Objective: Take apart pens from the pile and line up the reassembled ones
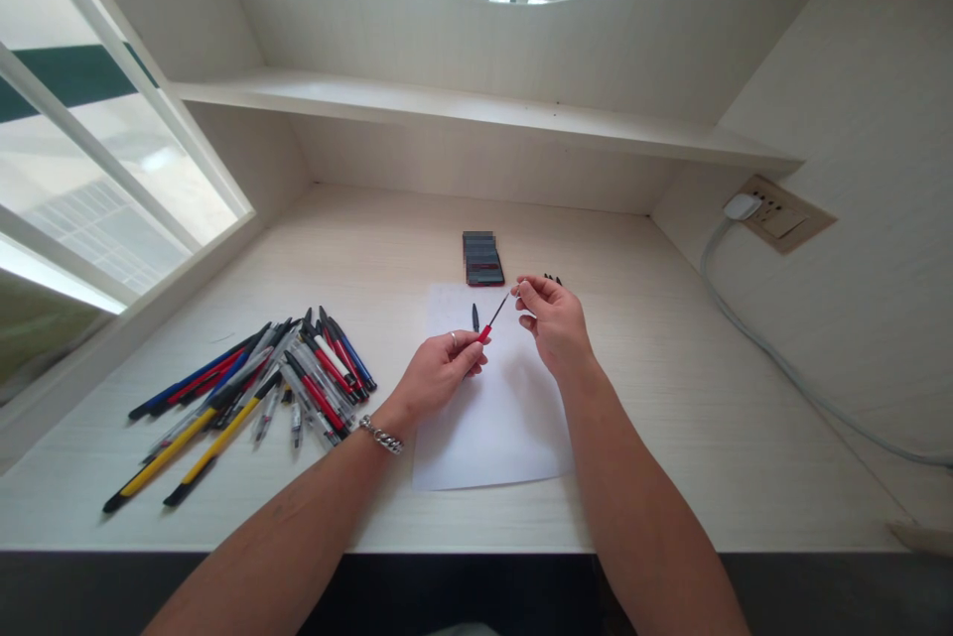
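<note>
Both my hands are raised over a white sheet of paper [491,418] on the desk. My left hand [439,373] is closed, pinching the lower end of a thin red-and-black pen part [491,320]. My right hand [555,318] is closed too, its fingertips pinching the upper end of that same part. A small black pen piece [475,317] lies on the paper just left of the hands. Tiny black pieces [552,279] show behind my right hand.
A heap of several pens [260,383] in red, blue, black and yellow lies at the left of the desk [670,398]. A dark phone [482,259] lies beyond the paper. A white cable [774,348] runs from a wall socket [778,212] along the right.
</note>
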`<action>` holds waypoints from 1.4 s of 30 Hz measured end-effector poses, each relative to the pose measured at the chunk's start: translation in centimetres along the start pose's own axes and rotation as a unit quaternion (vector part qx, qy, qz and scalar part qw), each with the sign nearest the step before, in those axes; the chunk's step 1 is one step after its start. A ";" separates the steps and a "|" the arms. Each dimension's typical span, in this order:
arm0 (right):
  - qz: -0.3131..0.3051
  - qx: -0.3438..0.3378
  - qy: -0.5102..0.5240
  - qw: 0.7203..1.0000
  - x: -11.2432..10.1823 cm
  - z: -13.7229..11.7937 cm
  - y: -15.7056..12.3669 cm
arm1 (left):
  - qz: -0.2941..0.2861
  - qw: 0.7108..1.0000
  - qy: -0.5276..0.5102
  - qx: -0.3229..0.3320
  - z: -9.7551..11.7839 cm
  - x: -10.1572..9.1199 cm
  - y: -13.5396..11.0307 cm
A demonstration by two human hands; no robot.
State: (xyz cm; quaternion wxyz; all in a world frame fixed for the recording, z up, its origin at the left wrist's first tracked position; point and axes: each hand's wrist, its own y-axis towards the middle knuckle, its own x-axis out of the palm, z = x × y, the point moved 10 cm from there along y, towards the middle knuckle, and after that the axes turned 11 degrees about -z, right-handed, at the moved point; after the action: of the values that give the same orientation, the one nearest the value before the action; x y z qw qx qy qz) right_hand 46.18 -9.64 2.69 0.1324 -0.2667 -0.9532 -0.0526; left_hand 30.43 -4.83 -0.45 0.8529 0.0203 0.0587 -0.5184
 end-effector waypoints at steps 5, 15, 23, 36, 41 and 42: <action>-0.003 -0.012 0.032 0.999 0.6 -0.8 -0.4 | -0.004 1.000 0.021 -0.003 0.1 0.1 0.0; -0.024 -0.017 0.021 0.999 0.9 -0.8 -0.4 | -0.005 1.000 0.029 -0.004 0.1 0.1 0.0; -0.052 -0.006 -0.016 0.998 1.7 -0.2 -0.4 | -0.004 1.000 0.012 -0.005 0.1 0.1 0.0; -0.101 0.019 -0.088 0.991 3.4 1.0 -0.4 | 0.000 0.999 -0.034 -0.012 -0.8 -0.1 0.2; -0.134 0.022 -0.113 0.984 3.9 1.5 -0.3 | -0.003 0.998 -0.066 -0.012 -0.9 0.0 0.2; -0.142 0.020 -0.121 0.982 3.9 1.8 -0.1 | -0.003 0.997 -0.074 -0.013 -0.9 0.0 0.2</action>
State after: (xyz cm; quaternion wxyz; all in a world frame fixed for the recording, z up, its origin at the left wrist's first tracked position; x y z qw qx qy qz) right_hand 42.48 -7.47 2.08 0.0122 -0.1300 -0.9913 -0.0189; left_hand 30.55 -4.62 -1.31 0.8535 -0.0296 0.0019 -0.5202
